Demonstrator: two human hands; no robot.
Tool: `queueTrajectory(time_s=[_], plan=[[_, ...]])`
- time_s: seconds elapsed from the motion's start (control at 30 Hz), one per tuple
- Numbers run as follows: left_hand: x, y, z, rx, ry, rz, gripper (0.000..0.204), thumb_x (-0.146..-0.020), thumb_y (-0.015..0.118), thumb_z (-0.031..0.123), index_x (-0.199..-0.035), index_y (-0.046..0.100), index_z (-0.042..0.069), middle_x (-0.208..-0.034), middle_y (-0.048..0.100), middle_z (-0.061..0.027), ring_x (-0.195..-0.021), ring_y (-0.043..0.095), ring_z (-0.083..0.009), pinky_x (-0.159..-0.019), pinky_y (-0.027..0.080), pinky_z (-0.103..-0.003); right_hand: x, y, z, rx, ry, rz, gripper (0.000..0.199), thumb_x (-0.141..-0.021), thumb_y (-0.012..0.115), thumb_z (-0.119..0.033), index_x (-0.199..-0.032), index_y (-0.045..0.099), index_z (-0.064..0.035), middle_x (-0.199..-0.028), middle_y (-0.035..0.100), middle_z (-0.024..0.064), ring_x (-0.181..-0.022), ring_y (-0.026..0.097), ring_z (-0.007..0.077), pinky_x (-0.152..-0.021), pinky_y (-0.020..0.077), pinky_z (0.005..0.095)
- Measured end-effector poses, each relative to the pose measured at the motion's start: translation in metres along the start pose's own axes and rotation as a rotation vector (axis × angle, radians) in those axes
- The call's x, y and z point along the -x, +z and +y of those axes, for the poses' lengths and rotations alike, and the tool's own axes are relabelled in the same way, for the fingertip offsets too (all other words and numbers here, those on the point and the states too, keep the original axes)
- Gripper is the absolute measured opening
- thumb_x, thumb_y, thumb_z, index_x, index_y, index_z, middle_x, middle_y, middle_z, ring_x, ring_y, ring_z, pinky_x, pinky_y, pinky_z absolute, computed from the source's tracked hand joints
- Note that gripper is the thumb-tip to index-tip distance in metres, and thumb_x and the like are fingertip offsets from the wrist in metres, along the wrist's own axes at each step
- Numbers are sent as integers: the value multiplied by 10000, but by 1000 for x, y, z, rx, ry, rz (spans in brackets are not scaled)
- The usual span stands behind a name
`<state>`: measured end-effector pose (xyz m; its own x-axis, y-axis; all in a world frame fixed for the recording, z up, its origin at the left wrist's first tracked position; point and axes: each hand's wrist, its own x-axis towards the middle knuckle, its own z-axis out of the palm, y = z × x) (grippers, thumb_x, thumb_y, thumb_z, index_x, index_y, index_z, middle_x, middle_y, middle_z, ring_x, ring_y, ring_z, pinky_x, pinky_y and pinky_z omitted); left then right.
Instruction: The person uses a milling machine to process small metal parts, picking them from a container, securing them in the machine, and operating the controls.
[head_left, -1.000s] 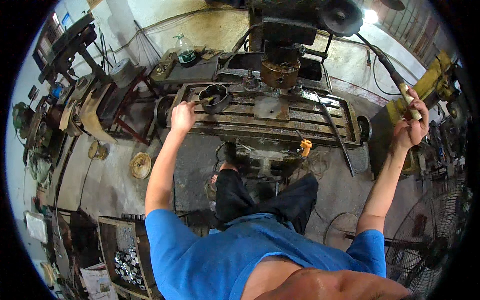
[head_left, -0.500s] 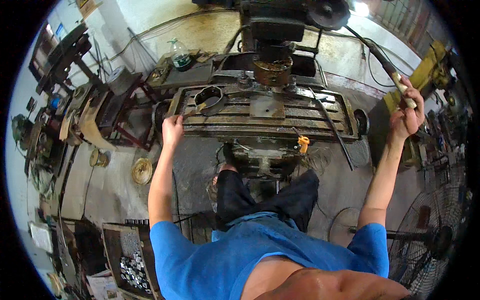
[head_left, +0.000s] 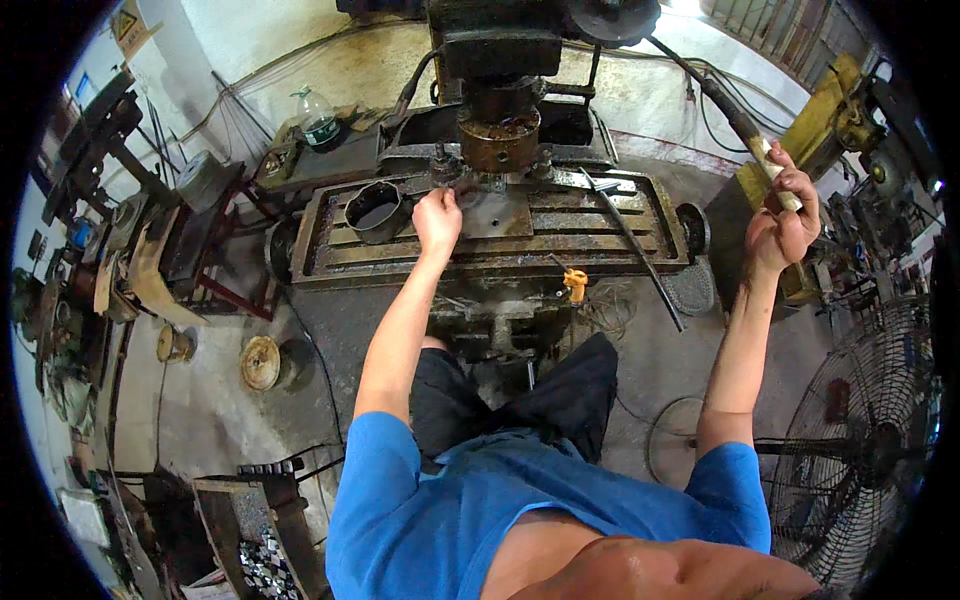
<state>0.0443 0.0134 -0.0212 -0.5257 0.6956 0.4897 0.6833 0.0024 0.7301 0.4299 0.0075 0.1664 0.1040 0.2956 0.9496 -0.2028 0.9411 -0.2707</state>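
Over the slotted table (head_left: 580, 245), beside the pot (head_left: 376, 230) near its left rim (head_left: 310, 232), I'm holding my left hand (head_left: 437, 222) curled, contents unclear, my right hand (head_left: 783, 225) gripping the handle (head_left: 769, 163) beyond the right edge (head_left: 670, 220).

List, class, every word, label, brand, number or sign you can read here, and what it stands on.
Triangular warning sign, upper left: the writing with it is too small to read.
Clear bottle: the print on its green label is too small to read.
No other lettering can be made out.
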Motion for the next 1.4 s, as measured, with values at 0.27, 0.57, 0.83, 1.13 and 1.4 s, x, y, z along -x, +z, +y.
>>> queueTrajectory(time_s=[0.27,0.57,0.83,1.13,1.4], plan=[[6,34,-8,5,-7,-58,190,-801,536,189,-791,640,30,-702,596,-202,-702,591,-369,-616,460,-433,6,9,-2,-7,0,63,379,-508,350,-10,-818,553,66,-804,537,142,-1005,524,341,-1017,227,539],[10,-8,-20,42,16,-175,210,-803,548,192,-862,635,10,-670,585,-197,-645,590,-344,-586,447,-396,22,9,2,-27,25,73,370,-498,367,-35,-803,549,66,-898,558,195,-1020,509,345,-1031,199,534],[-7,-102,-60,-149,93,24,196,-824,526,183,-873,625,21,-705,604,-194,-689,596,-363,-610,459,-426,34,2,6,22,27,64,332,-524,367,-39,-785,552,49,-799,541,102,-1023,504,343,-1031,192,552],[-9,-107,-86,-585,194,-259,332,-790,550,228,-1083,511,77,-748,623,-171,-727,601,-353,-619,470,-457,47,-1,11,24,23,58,282,-552,396,-48,-761,562,43,-749,521,106,-1014,509,358,-1017,215,553],[1,-165,-85,-591,-19,-277,449,-785,575,327,-1151,480,84,-745,627,-161,-747,603,-344,-630,468,-445,57,-1,24,9,30,16,201,-621,450,-79,-743,565,31,-793,556,146,-1034,506,374,-980,284,538]])
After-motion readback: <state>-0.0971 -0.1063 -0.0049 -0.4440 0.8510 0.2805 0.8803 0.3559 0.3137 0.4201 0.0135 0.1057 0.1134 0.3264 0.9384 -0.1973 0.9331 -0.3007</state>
